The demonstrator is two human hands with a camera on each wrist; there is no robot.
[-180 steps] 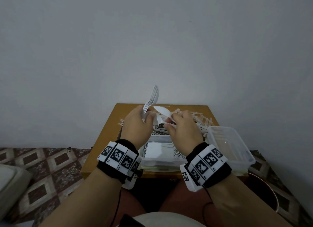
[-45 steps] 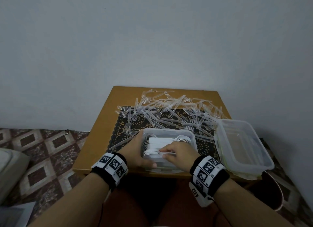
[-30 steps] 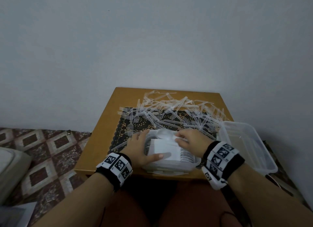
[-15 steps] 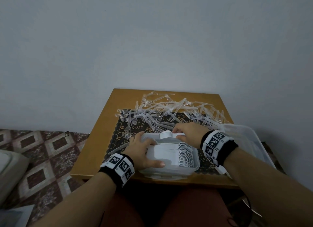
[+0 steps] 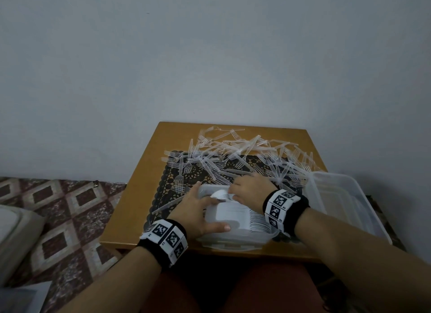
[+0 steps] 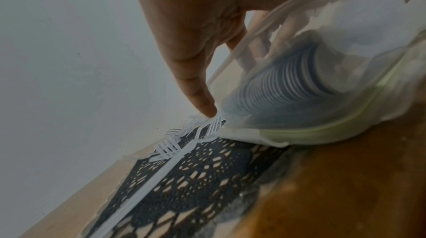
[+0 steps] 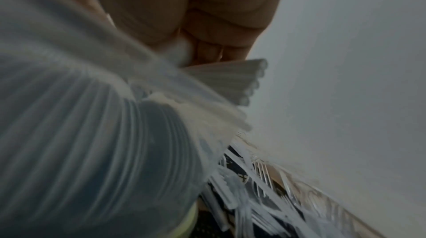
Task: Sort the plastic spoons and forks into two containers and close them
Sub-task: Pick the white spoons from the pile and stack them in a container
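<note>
Two clear containers on one table (image 5: pixel 130 210), near container (image 5: pixel 235 237) at 6 o'clock with stacked spoons (image 5: pixel 257 220), left hand (image 5: pixel 198 216) gripping its wall, right hand (image 5: pixel 249 191) pinching a spoon bundle (image 7: pixel 242 81), second container (image 5: pixel 349 205) at 3 o'clock, loose forks (image 5: pixel 238 154) too many to count at 12 o'clock.

Forks (image 5: pixel 245 156) crowd the table's (image 5: pixel 144 184) far half (left edge bare).
</note>
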